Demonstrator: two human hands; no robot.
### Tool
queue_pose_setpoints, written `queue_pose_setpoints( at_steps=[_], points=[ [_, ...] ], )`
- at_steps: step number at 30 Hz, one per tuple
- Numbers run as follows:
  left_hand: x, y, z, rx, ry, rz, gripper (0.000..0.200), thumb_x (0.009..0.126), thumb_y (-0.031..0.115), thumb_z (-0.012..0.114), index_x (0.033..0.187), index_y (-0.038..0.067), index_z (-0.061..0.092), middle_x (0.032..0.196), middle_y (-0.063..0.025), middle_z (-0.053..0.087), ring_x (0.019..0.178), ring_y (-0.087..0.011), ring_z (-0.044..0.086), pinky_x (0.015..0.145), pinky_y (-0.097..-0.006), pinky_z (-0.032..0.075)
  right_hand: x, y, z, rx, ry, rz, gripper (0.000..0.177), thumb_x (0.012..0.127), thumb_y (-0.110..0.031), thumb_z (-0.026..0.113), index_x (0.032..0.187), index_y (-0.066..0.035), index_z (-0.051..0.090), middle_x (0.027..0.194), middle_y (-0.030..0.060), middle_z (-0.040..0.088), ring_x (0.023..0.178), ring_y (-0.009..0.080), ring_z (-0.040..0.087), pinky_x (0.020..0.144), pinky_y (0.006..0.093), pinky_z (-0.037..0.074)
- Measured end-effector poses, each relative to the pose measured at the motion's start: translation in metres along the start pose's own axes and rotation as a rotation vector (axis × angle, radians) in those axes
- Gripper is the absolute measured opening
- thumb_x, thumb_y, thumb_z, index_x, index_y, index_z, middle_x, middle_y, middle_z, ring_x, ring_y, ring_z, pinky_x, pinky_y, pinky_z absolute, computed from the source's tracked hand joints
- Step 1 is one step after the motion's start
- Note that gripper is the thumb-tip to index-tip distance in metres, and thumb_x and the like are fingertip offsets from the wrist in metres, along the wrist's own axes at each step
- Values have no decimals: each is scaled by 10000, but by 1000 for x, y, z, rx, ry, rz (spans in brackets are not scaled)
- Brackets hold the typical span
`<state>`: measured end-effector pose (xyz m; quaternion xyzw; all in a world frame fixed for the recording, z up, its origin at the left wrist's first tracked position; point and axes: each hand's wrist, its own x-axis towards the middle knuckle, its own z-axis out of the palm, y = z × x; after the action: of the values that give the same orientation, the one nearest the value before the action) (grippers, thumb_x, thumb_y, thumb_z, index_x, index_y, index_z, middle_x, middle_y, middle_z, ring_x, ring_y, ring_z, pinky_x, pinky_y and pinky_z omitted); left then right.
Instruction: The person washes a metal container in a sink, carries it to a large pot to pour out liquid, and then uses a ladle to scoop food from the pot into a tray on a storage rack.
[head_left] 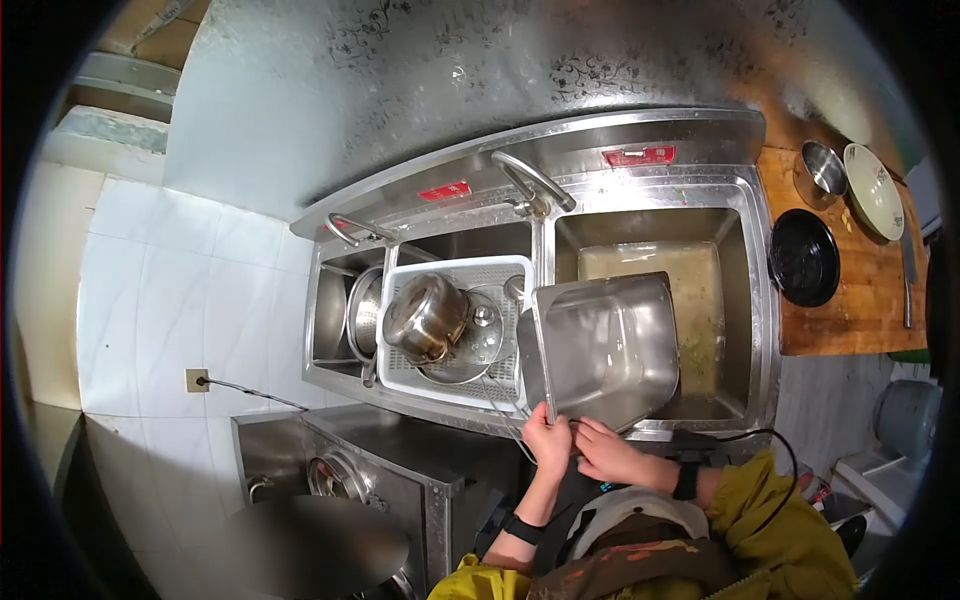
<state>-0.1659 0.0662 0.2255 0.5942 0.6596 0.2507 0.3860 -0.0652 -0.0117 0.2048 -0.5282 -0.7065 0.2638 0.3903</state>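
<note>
Left hand point(547, 437) clenched on the near rim of the steel pan point(605, 345); right hand point(612, 452) lay against the same edge, its grip unclear. The pan sat tilted over the right basin point(737, 290), hard against the white rack point(430, 385) holding a pot point(425, 318). A faucet point(533, 180) stood behind it.

Just ahead of the left hand point(548, 440), a white rack point(400, 300) sits in the sink point(762, 300), holding a tipped steel pot point(425, 318) and a glass lid point(482, 335). A tap point(535, 180) stands farther ahead. Ahead and well to the right of the right hand point(612, 455), a wooden counter point(855, 310) carries a black plate point(803, 257), a steel bowl point(825, 167) and a pale bowl point(873, 190).
</note>
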Motion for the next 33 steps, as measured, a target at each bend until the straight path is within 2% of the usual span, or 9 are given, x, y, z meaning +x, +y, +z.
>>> queue_pose_setpoints(
  at_steps=[3,5,7,14,19,24,25,31,33],
  points=[
    [3,2,-14,42,20,67,79,668,-26,505,709,-8,570,562,19,512,564,-40,427,514,-225,368,-23,45,40,-352,-201,-56,482,643,-150,584,1104,-48,488,1053,100,512,1049,281,452,918,355,372],
    [8,6,-21,-19,7,54,80,660,-3,513,714,-8,572,523,-14,490,515,-62,421,498,-244,371,-45,75,11,-225,-94,92,166,710,-160,507,837,-75,573,857,60,550,880,239,519,781,352,423],
    [23,-1,-31,-6,-52,14,118,663,4,518,751,-7,595,531,-11,507,510,-65,431,503,-244,377,-73,112,-11,-461,-134,73,122,697,-163,524,790,-98,569,751,29,542,782,208,522,708,318,416],
    [47,38,-60,-283,-174,-35,191,677,-60,487,815,-13,609,642,26,554,569,-34,464,509,-200,360,-37,66,-47,-433,69,-65,213,690,-230,589,868,-113,583,828,25,555,844,197,518,717,305,412],
    [54,18,-73,-145,-210,23,216,665,-68,475,819,-7,614,638,40,544,570,-28,454,512,-192,351,-63,93,-20,-330,-129,-80,430,732,-436,565,968,-77,562,950,66,564,972,234,513,830,351,403],
    [70,20,-81,-48,-322,98,222,673,-42,490,855,-10,612,619,32,545,563,-45,460,523,-217,376,-47,103,-61,-344,-275,-235,438,712,-430,587,950,-63,561,935,68,559,988,242,504,839,358,396],
    [75,25,-83,-32,-371,94,249,670,-63,488,891,-24,596,719,24,578,621,-38,478,559,-203,386,-47,100,-58,-377,-284,-239,432,704,-413,600,953,-62,562,937,63,560,990,238,502,835,358,397],
    [54,40,-82,319,-129,104,139,710,72,582,782,-27,517,557,-101,495,526,-88,433,506,-261,387,-62,91,-31,-378,-301,-105,467,636,-279,643,1034,-52,553,1007,60,557,994,230,500,819,361,397],
    [28,15,-65,103,4,58,247,727,168,668,770,-6,497,583,-49,495,544,-98,432,510,-268,388,-63,89,-31,-350,-254,-93,472,609,-265,659,1018,-53,559,983,55,559,976,221,503,800,349,401]
  ],
)
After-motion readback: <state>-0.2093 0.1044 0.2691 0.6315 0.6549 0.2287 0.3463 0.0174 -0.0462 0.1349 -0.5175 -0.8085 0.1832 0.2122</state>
